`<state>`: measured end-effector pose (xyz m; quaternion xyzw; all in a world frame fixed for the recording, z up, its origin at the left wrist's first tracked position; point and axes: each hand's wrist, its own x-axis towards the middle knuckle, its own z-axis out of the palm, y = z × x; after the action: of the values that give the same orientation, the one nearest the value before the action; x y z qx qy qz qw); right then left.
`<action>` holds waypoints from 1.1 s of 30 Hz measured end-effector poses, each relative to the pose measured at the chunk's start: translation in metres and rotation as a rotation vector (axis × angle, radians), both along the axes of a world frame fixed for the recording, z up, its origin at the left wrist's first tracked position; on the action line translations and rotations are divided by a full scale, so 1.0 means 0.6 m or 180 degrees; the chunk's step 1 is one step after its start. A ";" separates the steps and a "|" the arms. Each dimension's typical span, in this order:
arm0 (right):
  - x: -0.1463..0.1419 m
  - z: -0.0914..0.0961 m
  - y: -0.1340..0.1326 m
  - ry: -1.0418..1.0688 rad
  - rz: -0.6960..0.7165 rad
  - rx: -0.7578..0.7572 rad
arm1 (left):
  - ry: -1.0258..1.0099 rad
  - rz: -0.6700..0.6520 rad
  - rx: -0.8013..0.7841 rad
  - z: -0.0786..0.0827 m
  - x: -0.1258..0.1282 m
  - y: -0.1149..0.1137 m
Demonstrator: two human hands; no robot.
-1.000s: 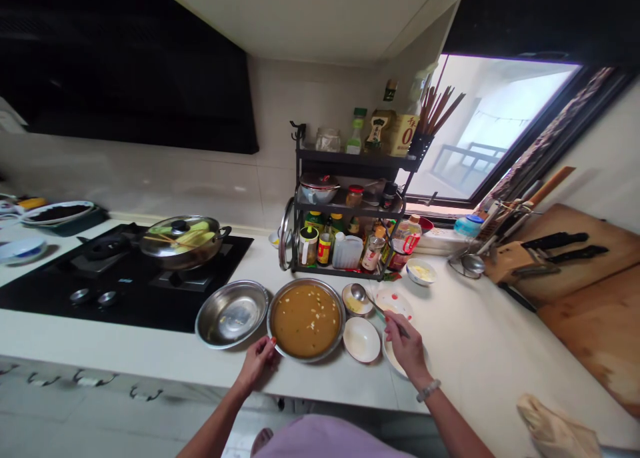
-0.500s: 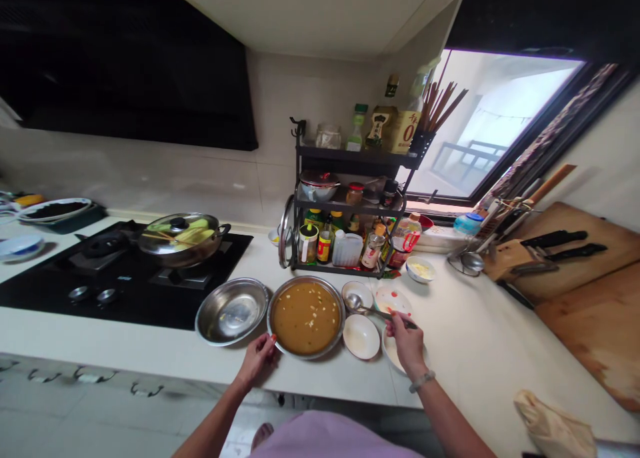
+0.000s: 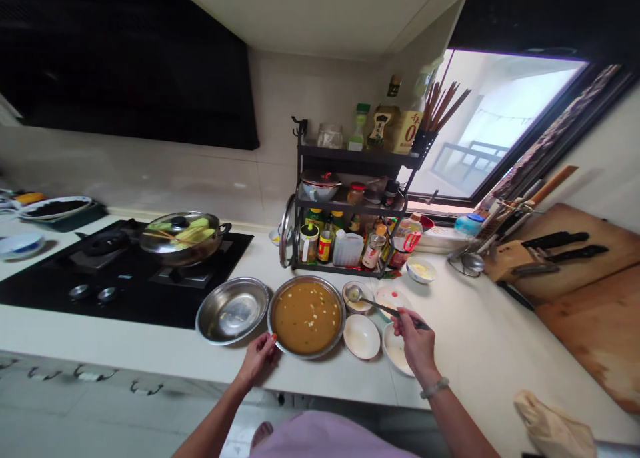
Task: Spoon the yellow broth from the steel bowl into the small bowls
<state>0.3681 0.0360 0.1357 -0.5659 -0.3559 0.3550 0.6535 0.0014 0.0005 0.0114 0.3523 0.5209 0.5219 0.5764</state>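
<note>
A steel basin [image 3: 307, 318] of brown liquid, pale bits afloat in it, sits near the front of the white counter [image 3: 475, 351]. Just right of it, the head of a spoon [image 3: 384, 306] is over or in a small bowl [image 3: 361, 308] — from this angle I can't tell whether it touches the contents. A white bowl [image 3: 361, 337] and a red-dotted dish [image 3: 390, 296] lie close by, and a second steel basin [image 3: 233, 311] stands just left. Farther out are a black cooktop [image 3: 150, 305] bearing a lidded pan [image 3: 183, 239], a loaded spice rack [image 3: 357, 155] by the wall, and a window [image 3: 500, 125] at the right. The right hand's [image 3: 416, 343] fingers are closed around the spoon handle; the left hand's [image 3: 260, 358] are half curled at the basin's near-left rim — pinching or merely resting, I can't tell.
</note>
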 end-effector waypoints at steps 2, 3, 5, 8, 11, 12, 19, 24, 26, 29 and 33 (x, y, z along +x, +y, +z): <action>-0.008 0.012 -0.007 -0.0076 0.0092 0.0039 | -0.0014 -0.0010 0.0001 0.001 0.000 0.000; -0.012 0.017 -0.010 -0.0106 0.0144 0.0043 | -0.0029 -0.0010 0.0003 0.003 0.000 0.000; -0.023 0.025 -0.018 -0.0162 0.0264 0.0042 | -0.0054 -0.0008 0.0004 0.006 0.001 0.000; -0.041 0.028 -0.028 -0.0333 0.0474 0.0121 | -0.0070 0.0010 0.0018 0.010 0.002 -0.002; -0.055 0.025 -0.040 -0.0704 0.0791 0.0305 | -0.0036 0.0018 0.0042 0.009 0.002 -0.002; -0.058 0.023 -0.045 -0.0859 0.0937 0.0383 | -0.0025 0.0022 0.0050 0.008 0.002 -0.003; -0.049 0.014 -0.056 -0.1600 0.1390 0.0874 | 0.0015 0.0009 0.0061 0.008 0.001 -0.002; -0.018 -0.011 -0.028 -0.1731 0.0822 0.0739 | -0.0013 -0.0003 0.0048 0.009 0.002 -0.003; -0.006 -0.024 -0.017 -0.1853 0.0694 0.0661 | 0.0006 0.0011 0.0035 0.010 0.003 -0.003; 0.008 -0.041 -0.007 -0.2009 0.0672 0.0561 | 0.0024 0.0049 0.0037 0.012 0.004 -0.002; 0.009 -0.054 -0.006 -0.1864 0.0668 0.0377 | -0.0006 0.0060 0.0041 0.009 0.003 -0.002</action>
<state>0.3735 0.0325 0.1032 -0.5652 -0.6054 0.2212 0.5149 0.0033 -0.0006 0.0169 0.3506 0.5203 0.5311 0.5696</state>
